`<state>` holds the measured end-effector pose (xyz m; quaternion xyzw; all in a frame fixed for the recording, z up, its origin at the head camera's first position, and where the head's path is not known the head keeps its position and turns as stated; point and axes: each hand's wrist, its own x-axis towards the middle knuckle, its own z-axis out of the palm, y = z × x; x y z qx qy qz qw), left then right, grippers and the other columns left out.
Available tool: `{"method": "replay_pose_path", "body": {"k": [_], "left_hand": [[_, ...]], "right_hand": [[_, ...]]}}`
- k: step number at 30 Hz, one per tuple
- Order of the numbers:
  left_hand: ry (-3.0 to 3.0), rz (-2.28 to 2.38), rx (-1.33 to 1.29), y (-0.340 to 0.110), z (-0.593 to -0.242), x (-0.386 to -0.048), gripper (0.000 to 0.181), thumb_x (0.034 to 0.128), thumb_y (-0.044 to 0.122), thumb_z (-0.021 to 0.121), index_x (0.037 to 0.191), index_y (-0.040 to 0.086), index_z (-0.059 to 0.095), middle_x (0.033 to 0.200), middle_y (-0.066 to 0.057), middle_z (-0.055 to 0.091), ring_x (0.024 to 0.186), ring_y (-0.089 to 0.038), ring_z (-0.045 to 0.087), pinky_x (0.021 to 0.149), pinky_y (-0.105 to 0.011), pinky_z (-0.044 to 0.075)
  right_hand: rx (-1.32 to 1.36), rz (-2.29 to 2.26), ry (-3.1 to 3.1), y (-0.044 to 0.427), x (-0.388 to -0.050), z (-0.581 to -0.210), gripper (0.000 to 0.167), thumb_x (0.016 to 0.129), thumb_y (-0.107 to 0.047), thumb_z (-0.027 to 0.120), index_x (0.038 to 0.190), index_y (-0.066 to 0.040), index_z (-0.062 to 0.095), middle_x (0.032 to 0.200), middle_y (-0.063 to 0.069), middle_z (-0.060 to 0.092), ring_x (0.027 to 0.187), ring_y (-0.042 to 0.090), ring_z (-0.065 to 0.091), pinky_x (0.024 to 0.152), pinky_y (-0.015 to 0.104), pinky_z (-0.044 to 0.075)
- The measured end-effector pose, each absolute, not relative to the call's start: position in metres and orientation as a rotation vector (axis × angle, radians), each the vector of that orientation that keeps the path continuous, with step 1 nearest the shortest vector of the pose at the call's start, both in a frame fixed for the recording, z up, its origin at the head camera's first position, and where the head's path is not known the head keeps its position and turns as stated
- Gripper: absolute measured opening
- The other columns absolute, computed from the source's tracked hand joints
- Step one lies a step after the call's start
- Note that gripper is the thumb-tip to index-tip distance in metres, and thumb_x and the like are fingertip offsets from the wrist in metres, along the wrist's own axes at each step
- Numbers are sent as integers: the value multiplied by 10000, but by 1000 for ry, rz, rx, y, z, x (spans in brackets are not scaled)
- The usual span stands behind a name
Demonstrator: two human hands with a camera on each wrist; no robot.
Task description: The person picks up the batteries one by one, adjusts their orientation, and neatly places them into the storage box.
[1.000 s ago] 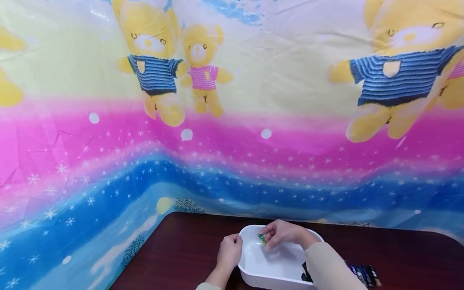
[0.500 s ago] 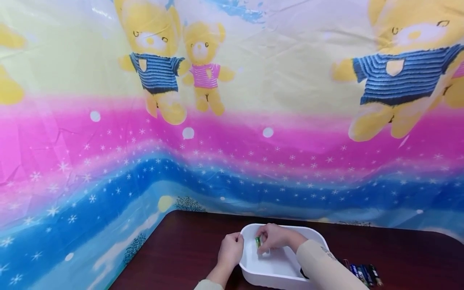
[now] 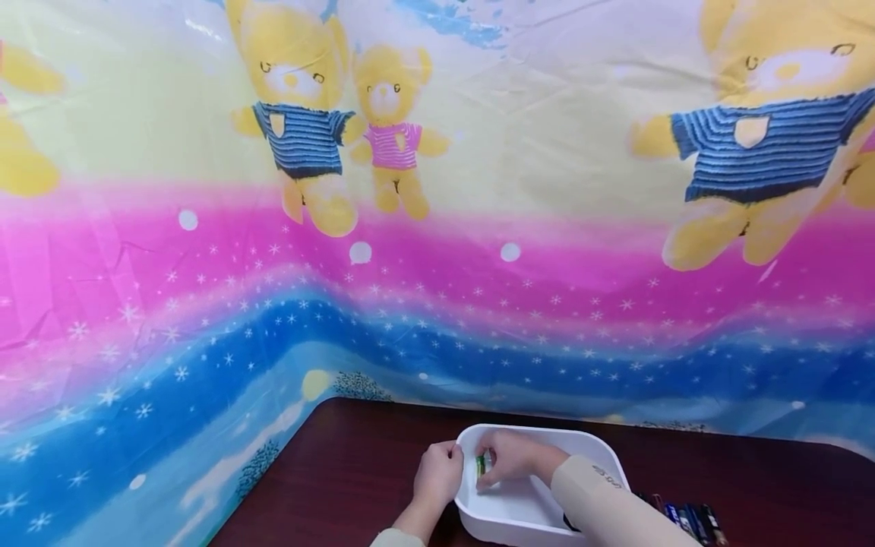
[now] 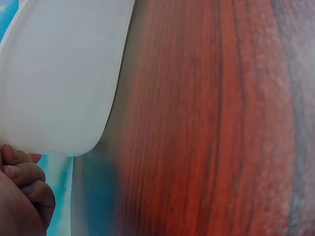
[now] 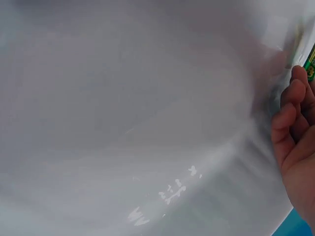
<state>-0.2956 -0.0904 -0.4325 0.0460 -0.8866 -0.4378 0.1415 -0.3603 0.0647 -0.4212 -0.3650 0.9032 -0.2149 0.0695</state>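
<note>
A white tub (image 3: 519, 522) stands on the dark table. My left hand (image 3: 437, 475) grips its left rim with curled fingers; the left wrist view shows that hand (image 4: 24, 191) at the tub's corner (image 4: 59, 88). Inside the tub, near its left wall, my right hand (image 3: 510, 457) pinches a small green battery (image 3: 481, 466) between thumb and fingers. In the right wrist view the battery (image 5: 310, 66) shows at the right edge by the fingertips of my right hand (image 5: 300, 132), close to the tub's wall.
Several dark and blue batteries (image 3: 690, 522) lie in a row on the table (image 3: 342, 471), right of the tub. A black thing (image 3: 570, 523) sits in the tub, mostly behind my right sleeve. A printed curtain (image 3: 437, 304) with bears hangs behind the table.
My right hand has moved left and lower inside the tub with the green battery, toward the left wall. The left hand keeps its grip on the rim. The head view has shifted slightly.
</note>
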Motion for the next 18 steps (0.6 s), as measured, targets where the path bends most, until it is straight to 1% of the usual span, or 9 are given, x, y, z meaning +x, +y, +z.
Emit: {"method": "replay_pose_path", "body": {"k": [5,8,14,18], "left_hand": [[-2552,-1269,151,-90,-434,-296,241,900,166,532,1006,50,715,978,-67,686,891,-180,626,737,-410,504],[-2560,-1278,157,-90,-433,-296,243,902,168,531,1012,52,714,981,-67,686,880,-173,628,726,-401,509],[-2572,-1278,176,-90,-431,-298,245,903,176,529,1013,60,715,984,-64,685,878,-175,627,729,-411,506],[-2583,-1260,177,-90,-432,-298,231,899,184,532,982,81,721,978,-45,684,836,-149,618,690,-394,502]], "right_hand": [[-1202,-590,2738,64,-359,-422,378,664,-440,779,860,-145,645,632,-128,488,531,14,405,500,201,371],[-1243,-566,2758,63,-360,-424,364,663,-456,774,831,-167,630,609,-136,472,520,11,398,490,198,364],[-1229,-503,2788,61,-363,-426,426,652,-492,768,900,-173,634,611,-134,476,535,23,405,495,208,369],[-1170,-494,2779,62,-363,-426,461,647,-500,770,941,-169,640,618,-116,491,549,38,415,508,223,375]]}}
